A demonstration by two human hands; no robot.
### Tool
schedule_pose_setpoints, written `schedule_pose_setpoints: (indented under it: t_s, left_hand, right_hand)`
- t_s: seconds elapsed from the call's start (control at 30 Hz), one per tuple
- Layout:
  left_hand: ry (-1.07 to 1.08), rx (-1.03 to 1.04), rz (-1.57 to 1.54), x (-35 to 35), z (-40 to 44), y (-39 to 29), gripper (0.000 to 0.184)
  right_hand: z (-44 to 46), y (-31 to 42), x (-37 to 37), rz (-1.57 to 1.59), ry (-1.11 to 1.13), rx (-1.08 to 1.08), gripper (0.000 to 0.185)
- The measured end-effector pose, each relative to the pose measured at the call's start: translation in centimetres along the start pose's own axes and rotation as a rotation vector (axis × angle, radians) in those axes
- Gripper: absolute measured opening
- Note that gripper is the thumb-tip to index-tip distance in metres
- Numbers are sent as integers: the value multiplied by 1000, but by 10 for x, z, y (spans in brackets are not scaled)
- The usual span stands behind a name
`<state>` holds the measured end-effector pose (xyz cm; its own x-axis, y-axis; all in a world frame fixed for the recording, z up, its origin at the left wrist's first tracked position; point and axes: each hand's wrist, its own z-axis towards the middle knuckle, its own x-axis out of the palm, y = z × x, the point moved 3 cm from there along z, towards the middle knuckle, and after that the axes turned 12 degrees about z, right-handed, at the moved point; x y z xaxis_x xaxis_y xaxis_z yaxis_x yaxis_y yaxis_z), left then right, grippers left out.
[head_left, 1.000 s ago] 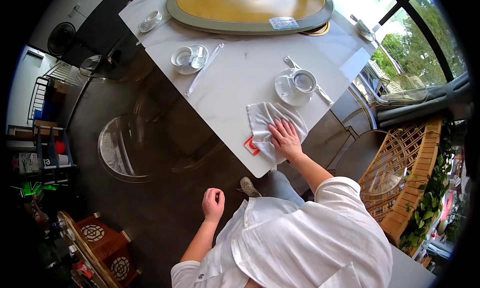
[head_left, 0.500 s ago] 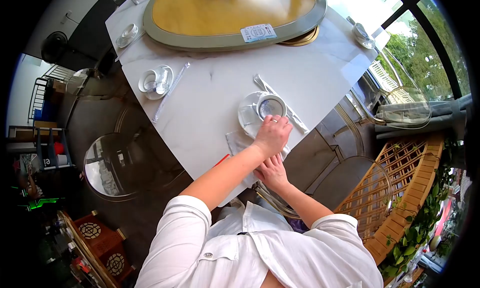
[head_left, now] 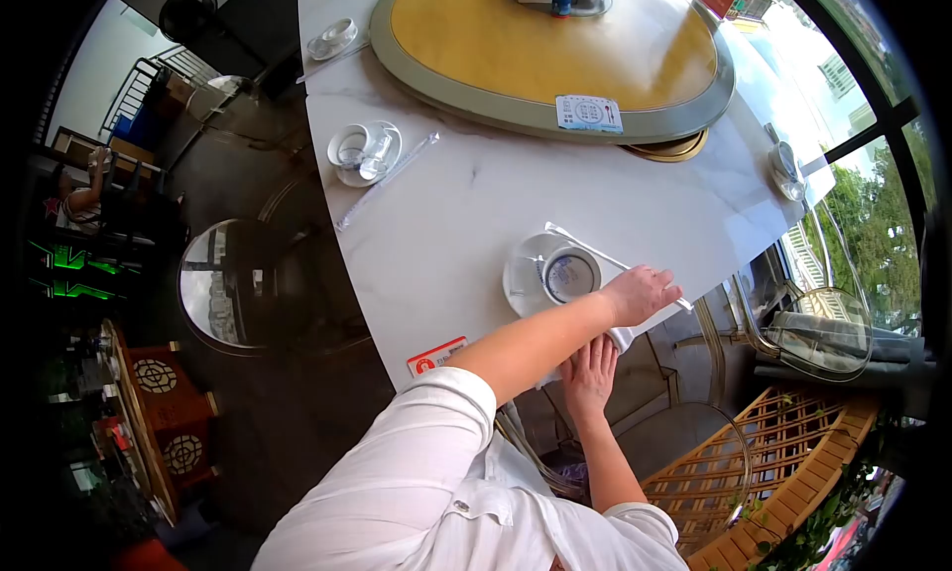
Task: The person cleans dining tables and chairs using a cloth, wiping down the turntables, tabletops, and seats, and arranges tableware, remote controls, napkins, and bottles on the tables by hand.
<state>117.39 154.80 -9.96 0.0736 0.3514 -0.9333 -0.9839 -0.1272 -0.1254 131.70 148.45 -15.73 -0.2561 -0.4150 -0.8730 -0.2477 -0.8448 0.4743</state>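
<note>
My left hand (head_left: 640, 295) reaches across to the right over the table, its fingers curled on a thin white chopstick packet (head_left: 585, 246) that lies slanted behind the place setting. My right hand (head_left: 590, 373) is below it at the table edge, fingers stretched out flat on a white cloth or napkin (head_left: 622, 339), mostly hidden under hand and forearm. Just left of my left hand, a white bowl (head_left: 572, 275) with a blue pattern inside stands on a plate (head_left: 518, 273), with a clear glass-like piece beside it.
A red and white card (head_left: 436, 356) lies at the near edge. Another setting with cups (head_left: 365, 154) and a wrapped chopstick packet (head_left: 387, 182) is at left. A large turntable (head_left: 555, 45) bears a printed card (head_left: 588, 114). Clear chairs (head_left: 233, 288) stand around the table.
My left hand has moved from the bowl's rim right to the chopstick packet, which now lies at a flatter angle. The view has shifted, showing more of the red card.
</note>
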Motion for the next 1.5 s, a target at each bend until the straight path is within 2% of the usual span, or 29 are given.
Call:
schedule_pose_setpoints:
  t_s: [0.07,0.1,0.13,0.2,0.23,0.27,0.3,0.37,0.4,0.47,0.6,0.67,0.77,0.9,0.97,1.03,1.1,1.17,1.23,1.3,1.37,1.5]
  left_hand:
    - [-50,-31,-93,-35,14,-3,23]
    - [-186,-53,-151,-59,14,-5,27]
    - [-322,-76,-207,-82,10,-5,32]
    - [-353,-391,-302,-121,-20,8,40]
    - [-320,-618,-245,-123,-43,24,44]
    - [-333,-788,-137,-110,-74,48,44]
    - [-230,-1011,-61,-95,-111,74,38]
    - [60,-1235,-92,-58,-178,107,37]
    - [61,-1242,-90,-48,-191,115,37]
    - [175,-1534,-1033,-30,-209,115,47]
    - [231,-1399,-1046,-33,-193,103,59]
    - [-73,-1239,-813,-29,-191,100,68]
    - [-7,-1251,-805,-36,-191,94,73]
    - [-126,-1262,-1088,-27,-213,98,71]
    - [39,-1396,-1283,-67,-231,102,64]
    - [7,-1438,-1380,-67,-272,106,58]
    - [-130,-1492,-1449,-96,-304,102,55]
    - [-242,-1554,-1461,-124,-340,99,58]
    - [-280,-1476,-1507,-152,-364,99,66]
    - [-337,-1488,-1451,-168,-377,99,72]
    - [-346,-1498,-1406,-170,-380,98,74]
    - [-388,-1575,-1369,-147,-364,102,69]
  right_hand:
    - [23,-37,-5,-81,-24,-6,54]
    - [37,-56,-5,-120,-19,-33,54]
    - [57,-81,4,84,-53,72,54]
    - [96,-101,11,37,-93,142,55]
    - [115,-95,4,-212,-105,101,56]
    - [132,-88,6,-210,-136,117,56]
    - [146,-79,10,-207,-171,134,56]
    - [161,-65,19,-200,-176,129,54]
    - [165,-60,24,-204,-175,109,53]
    - [167,-56,29,-194,-200,93,49]
    - [167,-60,33,-220,-182,101,49]
    - [168,-60,38,-228,-173,128,49]
    - [164,-56,40,-268,-151,188,50]
    - [155,-29,42,-212,-134,220,49]
    - [142,-2,47,-185,-117,160,49]
    - [117,32,56,-117,-63,72,51]
    - [83,76,74,-86,84,-65,55]
    - [71,130,90,43,375,-244,58]
    - [106,167,104,192,391,-451,55]
    - [168,180,131,168,260,-513,50]
    - [231,173,139,174,159,-378,47]
    - [290,83,114,19,-42,-188,49]
